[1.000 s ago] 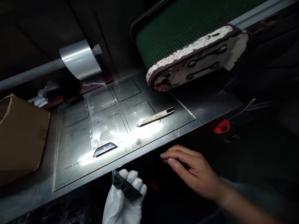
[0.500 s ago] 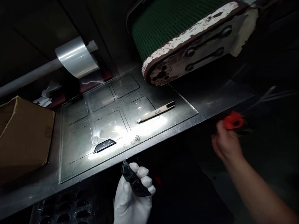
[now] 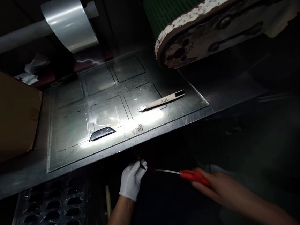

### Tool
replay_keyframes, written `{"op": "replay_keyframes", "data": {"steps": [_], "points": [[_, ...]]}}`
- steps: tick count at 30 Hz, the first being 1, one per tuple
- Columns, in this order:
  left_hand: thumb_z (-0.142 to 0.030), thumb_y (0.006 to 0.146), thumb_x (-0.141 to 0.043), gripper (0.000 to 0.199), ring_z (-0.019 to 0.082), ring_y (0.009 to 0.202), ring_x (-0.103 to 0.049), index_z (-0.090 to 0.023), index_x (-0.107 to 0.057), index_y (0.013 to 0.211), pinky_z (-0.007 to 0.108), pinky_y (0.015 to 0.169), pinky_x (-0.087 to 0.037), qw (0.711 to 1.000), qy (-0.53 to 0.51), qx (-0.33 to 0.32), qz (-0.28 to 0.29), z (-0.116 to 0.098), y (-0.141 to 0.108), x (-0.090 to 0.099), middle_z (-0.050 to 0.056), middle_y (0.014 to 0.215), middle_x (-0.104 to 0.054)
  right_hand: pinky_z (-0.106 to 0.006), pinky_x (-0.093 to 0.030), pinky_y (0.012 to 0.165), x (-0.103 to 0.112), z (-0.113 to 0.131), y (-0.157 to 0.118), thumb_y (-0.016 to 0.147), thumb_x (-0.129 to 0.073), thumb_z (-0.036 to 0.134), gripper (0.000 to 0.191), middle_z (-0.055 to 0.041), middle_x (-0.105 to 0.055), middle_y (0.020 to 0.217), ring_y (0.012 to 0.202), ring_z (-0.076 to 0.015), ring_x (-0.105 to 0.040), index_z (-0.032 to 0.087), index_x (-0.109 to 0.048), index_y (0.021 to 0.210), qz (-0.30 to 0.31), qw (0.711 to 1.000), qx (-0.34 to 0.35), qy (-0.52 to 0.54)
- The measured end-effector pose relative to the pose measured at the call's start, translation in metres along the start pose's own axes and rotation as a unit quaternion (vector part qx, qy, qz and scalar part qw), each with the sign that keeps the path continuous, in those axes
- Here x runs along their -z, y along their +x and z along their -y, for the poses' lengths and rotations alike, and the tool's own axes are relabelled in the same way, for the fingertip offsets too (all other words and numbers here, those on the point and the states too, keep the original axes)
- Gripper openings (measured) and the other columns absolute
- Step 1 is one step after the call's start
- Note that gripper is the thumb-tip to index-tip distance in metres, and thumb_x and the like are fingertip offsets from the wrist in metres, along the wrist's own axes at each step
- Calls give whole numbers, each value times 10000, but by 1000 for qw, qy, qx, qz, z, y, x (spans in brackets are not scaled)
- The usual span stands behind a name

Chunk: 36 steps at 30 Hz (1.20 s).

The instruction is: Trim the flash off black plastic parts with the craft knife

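Observation:
In its white glove, my left hand [image 3: 132,179] is closed on a small black plastic part [image 3: 142,165], most of it hidden by the fingers. My bare right hand [image 3: 211,181] wraps round the red handle of an air blow gun [image 3: 193,176]. Its thin metal nozzle points left at the part, a short way off. Above, a dark trapezoid part [image 3: 101,133] with a shiny face lies on the glass sheet [image 3: 72,156]. Near it lies a pale craft knife [image 3: 164,100] marked A06.
A cardboard box [image 3: 7,114] stands at left on the metal table. Behind it, a film roll [image 3: 70,23] hangs on a bar. The green conveyor end [image 3: 182,3] juts over the upper right. A tray [image 3: 53,205] with several dark parts sits below the table edge.
My left hand has turned and moved lower, hiding more of the black part. My right hand has brought the air blow gun left and down towards it. The view has shifted.

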<state>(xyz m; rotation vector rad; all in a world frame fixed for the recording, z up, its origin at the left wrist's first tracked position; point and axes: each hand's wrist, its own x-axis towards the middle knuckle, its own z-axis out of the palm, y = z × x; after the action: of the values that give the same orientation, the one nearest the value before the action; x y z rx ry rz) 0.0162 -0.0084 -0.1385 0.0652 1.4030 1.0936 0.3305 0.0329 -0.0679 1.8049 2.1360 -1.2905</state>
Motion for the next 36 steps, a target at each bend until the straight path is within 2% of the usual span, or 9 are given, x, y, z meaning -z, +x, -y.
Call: {"op": "replay_keyframes", "data": {"steps": [7,14,17,20,25,27,30,33,36], "points": [[-390,997,-632,348,280,1240,-657,-169,-662,1265,531,1063,-537,983,177,-44,-11,2,20,15,135,1364,-673,-301,-398,601,12,21,12,1021,-424,627,432,-11,-718,775,675,-241,-693,275,-630,1164,117,993,11,-34],[-283,912,-748,270,313,1394,-528,-196,-726,1166,629,1212,-328,924,379,-34,29,-15,27,39,107,1378,-668,-284,-392,580,25,25,23,1001,-452,628,437,-13,-698,745,682,-246,-678,263,-653,1133,101,993,-3,-54],[-293,857,-801,281,327,1392,-545,-195,-751,1115,618,1230,-309,924,380,-37,18,-24,30,37,122,1332,-710,-274,-394,594,28,33,23,1000,-487,592,392,-4,-700,768,685,-221,-662,275,-673,1135,109,993,13,-32],[-347,778,-853,341,359,1279,-655,-216,-775,1084,534,1156,-463,947,318,-41,15,-36,23,26,124,1239,-771,-262,-414,635,38,36,18,997,-537,495,323,15,-708,799,694,-183,-647,290,-698,1188,132,990,57,-2],[-406,667,-928,384,351,1186,-718,-200,-803,965,393,1036,-597,979,193,-37,56,-56,-11,8,95,1193,-793,-249,-469,626,92,5,-8,952,-628,433,383,8,-736,835,674,-158,-642,235,-724,1266,141,985,26,98],[-456,723,-895,438,339,1209,-707,-219,-796,1078,366,1043,-589,985,160,-5,67,-61,-27,3,84,1195,-794,-311,-556,737,117,-14,-23,925,-672,453,444,-51,-777,962,808,-213,-714,182,-730,1273,76,985,-15,155],[-407,704,-919,540,330,1231,-694,-233,-762,1191,313,1016,-589,992,94,60,58,-65,-49,-6,90,1219,-789,-442,-551,1014,140,-34,-29,832,-786,482,478,-129,-759,1232,1146,-329,-705,167,-774,1192,-149,971,-46,181],[-366,738,-897,440,328,1203,-709,-263,-765,1144,334,994,-600,997,-21,44,67,-68,-69,-18,86,1321,-748,-456,-464,1140,135,-47,-2,814,-794,510,462,-123,-724,1328,1289,-336,-635,195,-777,1151,-384,910,-42,153],[-350,803,-847,292,317,1112,-754,-303,-781,1083,421,1015,-601,984,-135,-55,97,-74,-88,-29,66,1388,-713,-473,-430,1160,111,-51,46,848,-724,544,534,-146,-702,1329,1280,-325,-628,167,-708,1226,-466,867,-42,172]]}}
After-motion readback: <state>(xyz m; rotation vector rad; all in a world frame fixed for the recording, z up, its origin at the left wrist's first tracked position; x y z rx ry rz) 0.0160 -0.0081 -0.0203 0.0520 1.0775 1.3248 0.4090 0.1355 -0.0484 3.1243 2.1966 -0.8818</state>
